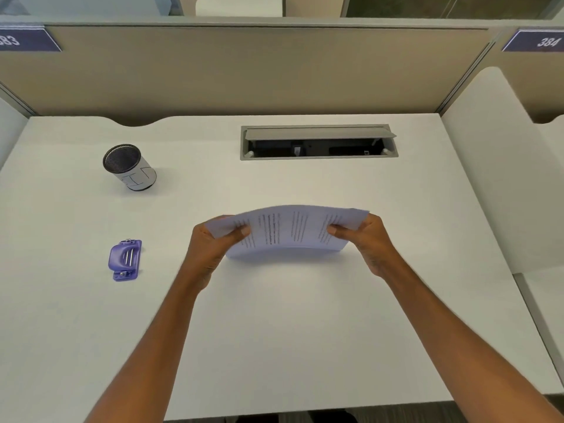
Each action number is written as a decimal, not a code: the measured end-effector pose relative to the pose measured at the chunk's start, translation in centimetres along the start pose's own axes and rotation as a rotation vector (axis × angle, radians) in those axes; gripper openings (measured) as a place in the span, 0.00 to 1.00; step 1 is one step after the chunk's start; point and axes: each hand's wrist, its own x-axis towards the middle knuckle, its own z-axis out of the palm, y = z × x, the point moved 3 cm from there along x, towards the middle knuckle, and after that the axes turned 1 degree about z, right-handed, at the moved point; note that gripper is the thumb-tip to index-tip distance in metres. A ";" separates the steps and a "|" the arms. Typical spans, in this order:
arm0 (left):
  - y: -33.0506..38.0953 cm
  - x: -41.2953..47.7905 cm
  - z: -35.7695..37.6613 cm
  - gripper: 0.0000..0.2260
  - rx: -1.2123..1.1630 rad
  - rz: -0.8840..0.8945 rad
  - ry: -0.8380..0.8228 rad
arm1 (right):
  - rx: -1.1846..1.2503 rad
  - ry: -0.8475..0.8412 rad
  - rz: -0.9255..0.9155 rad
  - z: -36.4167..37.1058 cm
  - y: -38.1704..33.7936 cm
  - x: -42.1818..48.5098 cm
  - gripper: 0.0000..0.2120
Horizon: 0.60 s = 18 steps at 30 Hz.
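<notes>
A thin stack of printed white paper (288,230) is held above the middle of the white desk (274,331), bowed upward in an arch. My left hand (213,242) grips its left edge, thumb on top. At the right edge my right hand (366,239) grips it the same way. The lower long edge of the stack is close to the desk surface; whether it touches I cannot tell. A purple hole punch (125,259) lies on the desk to the left of my left hand, apart from it.
A mesh pen cup (129,167) with a white paper wrap stands at the back left. A cable tray (319,142) with its grey lid raised is set into the desk at the back. Beige partitions (244,71) enclose the desk; a white side panel (500,178) rises on the right.
</notes>
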 end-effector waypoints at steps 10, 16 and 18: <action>-1.1 -0.5 0.7 0.17 0.012 -0.013 0.063 | -0.022 0.020 0.013 -0.6 1.2 0.2 0.18; -1.0 -0.7 1.1 0.13 0.012 -0.041 0.068 | -0.025 -0.006 0.050 -0.7 2.2 0.2 0.18; -1.0 -0.6 1.1 0.12 0.006 -0.040 0.086 | -0.034 -0.015 0.050 -0.8 2.3 0.1 0.17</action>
